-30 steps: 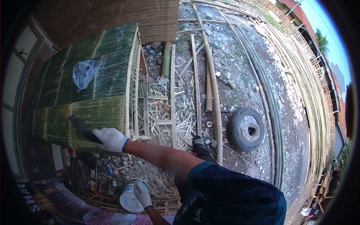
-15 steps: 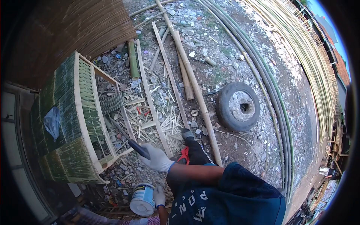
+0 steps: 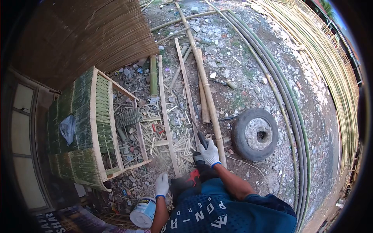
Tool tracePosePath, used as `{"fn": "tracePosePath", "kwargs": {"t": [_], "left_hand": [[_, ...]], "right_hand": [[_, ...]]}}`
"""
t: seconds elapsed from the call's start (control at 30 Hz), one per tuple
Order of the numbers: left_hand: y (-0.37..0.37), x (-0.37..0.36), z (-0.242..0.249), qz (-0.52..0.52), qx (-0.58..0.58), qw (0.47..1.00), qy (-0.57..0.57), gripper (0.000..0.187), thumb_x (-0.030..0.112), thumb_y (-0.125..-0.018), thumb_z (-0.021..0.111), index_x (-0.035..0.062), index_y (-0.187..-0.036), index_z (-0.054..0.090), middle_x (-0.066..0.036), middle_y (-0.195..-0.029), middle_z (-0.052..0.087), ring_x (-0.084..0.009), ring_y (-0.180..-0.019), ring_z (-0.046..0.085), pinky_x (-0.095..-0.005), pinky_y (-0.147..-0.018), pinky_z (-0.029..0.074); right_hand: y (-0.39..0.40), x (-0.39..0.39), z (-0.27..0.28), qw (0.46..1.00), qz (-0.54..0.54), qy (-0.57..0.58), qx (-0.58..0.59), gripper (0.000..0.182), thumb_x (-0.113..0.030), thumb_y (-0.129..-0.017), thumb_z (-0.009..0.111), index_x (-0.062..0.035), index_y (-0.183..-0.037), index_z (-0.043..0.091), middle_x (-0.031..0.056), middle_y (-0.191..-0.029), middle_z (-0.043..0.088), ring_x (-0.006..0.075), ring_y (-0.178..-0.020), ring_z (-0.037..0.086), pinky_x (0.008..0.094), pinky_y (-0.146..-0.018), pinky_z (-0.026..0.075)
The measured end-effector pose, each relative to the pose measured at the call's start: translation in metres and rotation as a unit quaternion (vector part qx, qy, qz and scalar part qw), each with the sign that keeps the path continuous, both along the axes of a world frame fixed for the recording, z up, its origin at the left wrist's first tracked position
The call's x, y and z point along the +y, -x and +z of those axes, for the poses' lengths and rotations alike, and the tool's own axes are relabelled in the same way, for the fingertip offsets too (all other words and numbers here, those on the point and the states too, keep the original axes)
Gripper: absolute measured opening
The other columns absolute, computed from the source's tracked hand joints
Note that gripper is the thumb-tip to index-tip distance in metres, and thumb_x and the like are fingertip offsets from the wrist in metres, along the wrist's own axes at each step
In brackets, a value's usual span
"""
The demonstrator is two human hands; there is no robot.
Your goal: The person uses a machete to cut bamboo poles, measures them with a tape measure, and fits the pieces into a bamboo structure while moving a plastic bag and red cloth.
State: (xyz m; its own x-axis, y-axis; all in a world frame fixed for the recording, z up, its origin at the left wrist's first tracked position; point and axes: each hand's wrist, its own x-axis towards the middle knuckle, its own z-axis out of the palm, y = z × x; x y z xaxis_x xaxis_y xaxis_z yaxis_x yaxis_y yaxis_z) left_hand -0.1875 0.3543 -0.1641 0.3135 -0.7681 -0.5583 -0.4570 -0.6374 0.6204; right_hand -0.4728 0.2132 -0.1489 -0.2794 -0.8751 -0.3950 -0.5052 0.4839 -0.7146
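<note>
My right hand [image 3: 210, 154], in a white work glove, is wrapped round the dark handle of a long knife [image 3: 201, 139]. Its thin blade points away from me, past the lower end of a long split bamboo strip [image 3: 186, 85]. My left hand [image 3: 161, 185], also gloved, hangs above the ground with its fingers loosely extended and nothing visible in them. Below it stands a white and blue bucket [image 3: 143, 213], apart from the hand. Something with red handles [image 3: 192, 176] lies by my leg. Pale bamboo shavings [image 3: 182, 145] cover the ground before me.
A woven green bamboo frame [image 3: 94, 132] stands at left, with a plastic bag [image 3: 68, 129] on it. A bamboo pole [image 3: 204, 77] lies ahead. To the right are a concrete-filled tyre [image 3: 241, 136] and long poles [image 3: 285, 105]. Rubble covers the ground.
My right hand has swung right with the knife, away from the woven frame. My left hand has risen away from the bucket. The view has shifted slightly.
</note>
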Motion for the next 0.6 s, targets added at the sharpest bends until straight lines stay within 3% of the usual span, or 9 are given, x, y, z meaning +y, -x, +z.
{"fn": "tracePosePath", "kwargs": {"t": [0.1, 0.13, 0.17, 0.37, 0.47, 0.6], "left_hand": [[0.001, -0.008, -0.018, 0.021, 0.009, 1.0, -0.007, 0.041, 0.031, -0.104, 0.052, 0.0004, -0.124, 0.07, -0.023, -0.121, 0.072, -0.0373, -0.116, 0.067, -0.0411, -0.101, 0.05], [-0.005, -0.004, -0.031, 0.028, 0.015, 0.999, -0.007, 0.041, 0.031, -0.104, 0.051, 0.0006, -0.124, 0.07, -0.023, -0.12, 0.073, -0.038, -0.116, 0.067, -0.0413, -0.101, 0.05], [0.005, -0.012, -0.001, 0.02, 0.015, 1.0, -0.016, 0.044, 0.034, -0.104, 0.05, 0.0005, -0.122, 0.071, -0.025, -0.118, 0.072, -0.0404, -0.116, 0.067, -0.0431, -0.1, 0.05], [-0.021, 0.034, -0.043, -0.014, -0.05, 0.987, -0.155, 0.054, 0.043, -0.102, 0.045, 0.0, -0.121, 0.071, -0.027, -0.122, 0.07, -0.0442, -0.118, 0.065, -0.0484, -0.102, 0.048], [-0.02, 0.055, -0.072, -0.017, -0.077, 0.982, -0.17, 0.058, 0.046, -0.099, 0.042, -0.0009, -0.114, 0.073, -0.03, -0.117, 0.07, -0.0463, -0.115, 0.065, -0.0512, -0.099, 0.049], [-0.012, 0.046, -0.096, -0.041, -0.043, 0.973, -0.224, 0.06, 0.05, -0.097, 0.043, 0.0015, -0.113, 0.074, -0.028, -0.114, 0.071, -0.0444, -0.112, 0.068, -0.0519, -0.095, 0.05]], "right_hand": [[0.036, 0.0, -0.029, 0.999, -0.024, 0.026, 0.02, 0.049, -0.04, -0.093, 0.074, -0.0018, -0.121, 0.062, 0.0263, -0.099, 0.072, 0.0434, -0.092, 0.072, 0.0502, -0.083, 0.055], [0.048, 0.001, -0.031, 0.999, -0.033, -0.017, 0.014, 0.05, -0.042, -0.092, 0.074, -0.0017, -0.119, 0.063, 0.026, -0.099, 0.072, 0.0423, -0.093, 0.072, 0.0496, -0.085, 0.055], [0.062, 0.003, -0.048, 0.998, -0.036, -0.044, 0.03, 0.05, -0.042, -0.091, 0.074, -0.0017, -0.118, 0.064, 0.0258, -0.099, 0.073, 0.0422, -0.094, 0.072, 0.0494, -0.085, 0.055], [0.141, 0.063, -0.12, 0.965, -0.07, -0.211, 0.136, 0.054, -0.044, -0.085, 0.073, 0.0004, -0.116, 0.066, 0.0299, -0.11, 0.073, 0.0447, -0.108, 0.071, 0.0491, -0.095, 0.055], [0.155, 0.077, -0.095, 0.934, -0.069, -0.296, 0.19, 0.058, -0.044, -0.084, 0.073, 0.005, -0.113, 0.067, 0.0336, -0.114, 0.07, 0.0463, -0.112, 0.069, 0.0494, -0.099, 0.054], [0.182, 0.09, -0.111, 0.931, -0.097, -0.298, 0.187, 0.061, -0.047, -0.083, 0.073, 0.0065, -0.112, 0.066, 0.0349, -0.114, 0.07, 0.0473, -0.112, 0.069, 0.0498, -0.098, 0.053]]}}
